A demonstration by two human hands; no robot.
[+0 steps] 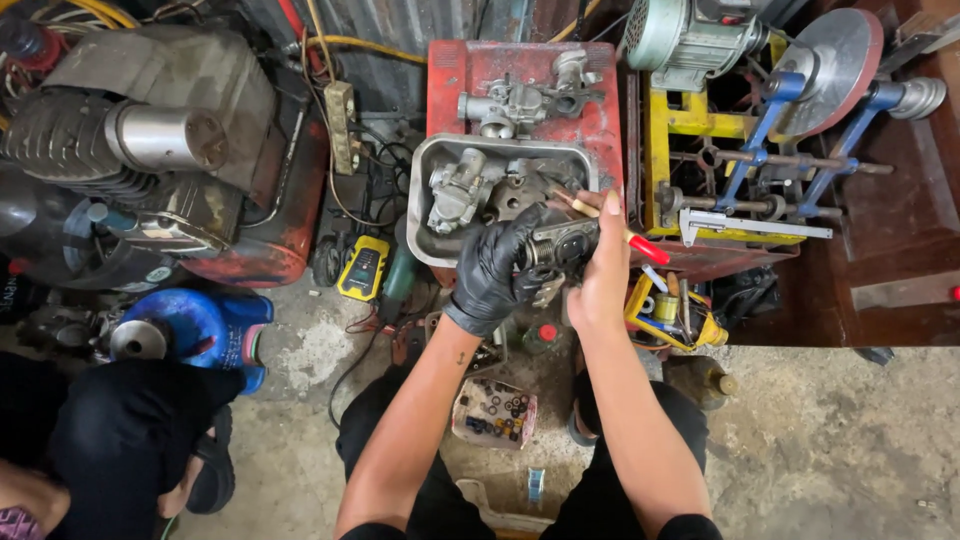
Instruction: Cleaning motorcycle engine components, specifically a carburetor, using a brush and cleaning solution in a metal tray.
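A small tray of dark rubber rings [495, 412] is lying on the concrete floor [820, 440] between the knees. Above it, a grey metal carburettor part [560, 245] is being gripped by the black-gloved left hand [495, 268], while a red-handled brush [615, 228] is being clasped in the bare right hand [603, 275]. Beyond, a dented metal tray [430, 160] is holding more carburettor pieces.

The left hand [497, 268] wears a black, slightly glossy rubbery glove and grips a dull grey cast-metal part [560, 245]. The bare right hand [603, 268] holds a brush [612, 228] with a glossy red handle, perhaps plastic. The tray [428, 165] is scuffed, matt metal. The floor [820, 440] is rough, stained concrete.
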